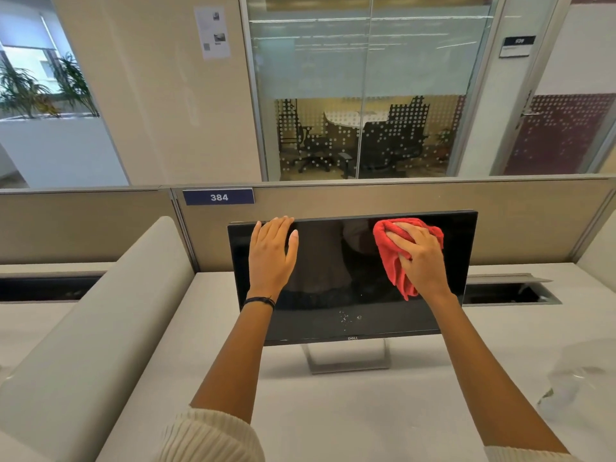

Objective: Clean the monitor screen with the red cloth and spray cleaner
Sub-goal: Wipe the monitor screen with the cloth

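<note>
A black monitor (pixel 333 288) stands on a silver foot on the desk, its screen dark and tilted back. My left hand (pixel 271 255) lies flat on the upper left of the screen, fingers straight and reaching over the top edge. My right hand (pixel 418 258) holds a bunched red cloth (pixel 388 248) against the upper right of the screen, fingers curled over it. A patch of small droplets (pixel 348 317) sits low on the screen near the middle. No spray cleaner can be made out with certainty.
A beige partition (pixel 366 201) with a "384" label (pixel 218 197) runs behind the monitor. A padded divider (pixel 100 311) slopes along the left. An open cable slot (pixel 510 291) lies right of the monitor. A blurry clear object (pixel 580 378) sits at the desk's right edge.
</note>
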`<state>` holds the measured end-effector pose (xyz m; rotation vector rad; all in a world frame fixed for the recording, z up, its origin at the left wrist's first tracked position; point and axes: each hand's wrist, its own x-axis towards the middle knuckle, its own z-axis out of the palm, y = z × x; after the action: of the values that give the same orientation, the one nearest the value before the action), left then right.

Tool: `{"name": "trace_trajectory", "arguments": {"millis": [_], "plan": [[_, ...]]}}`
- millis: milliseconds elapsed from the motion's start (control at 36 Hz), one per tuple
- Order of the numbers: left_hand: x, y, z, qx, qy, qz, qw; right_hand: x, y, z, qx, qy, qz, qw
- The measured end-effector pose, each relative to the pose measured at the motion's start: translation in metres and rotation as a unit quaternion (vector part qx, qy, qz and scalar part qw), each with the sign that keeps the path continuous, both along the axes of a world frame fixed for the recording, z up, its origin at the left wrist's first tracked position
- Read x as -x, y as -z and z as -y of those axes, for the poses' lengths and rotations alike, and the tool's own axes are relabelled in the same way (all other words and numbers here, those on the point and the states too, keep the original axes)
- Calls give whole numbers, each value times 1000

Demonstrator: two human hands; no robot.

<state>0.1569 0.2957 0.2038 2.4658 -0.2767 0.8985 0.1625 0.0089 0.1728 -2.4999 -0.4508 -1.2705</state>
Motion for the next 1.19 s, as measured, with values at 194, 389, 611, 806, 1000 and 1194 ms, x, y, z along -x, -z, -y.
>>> {"name": "trace_trajectory", "arguments": {"millis": [194,389,611,806,1000,1194], "plan": [[-3,6,1,6,-8,7,1000,-3,-1,35,-141,45,-2,989],[-3,6,2,9,-8,9,1000,-2,12,64,-374,115,7,920],[-2,5,2,16,-7,20,1000,6,28,64,-507,119,-2,854],[-4,6,0,7,-6,20,1000,13,52,67,-502,118,-27,856],[-4,5,2,11,-9,17,1000,32,88,74,-420,145,-96,891],[-2,5,1,0,-7,20,1000,58,117,67,-442,147,-169,869]]}}
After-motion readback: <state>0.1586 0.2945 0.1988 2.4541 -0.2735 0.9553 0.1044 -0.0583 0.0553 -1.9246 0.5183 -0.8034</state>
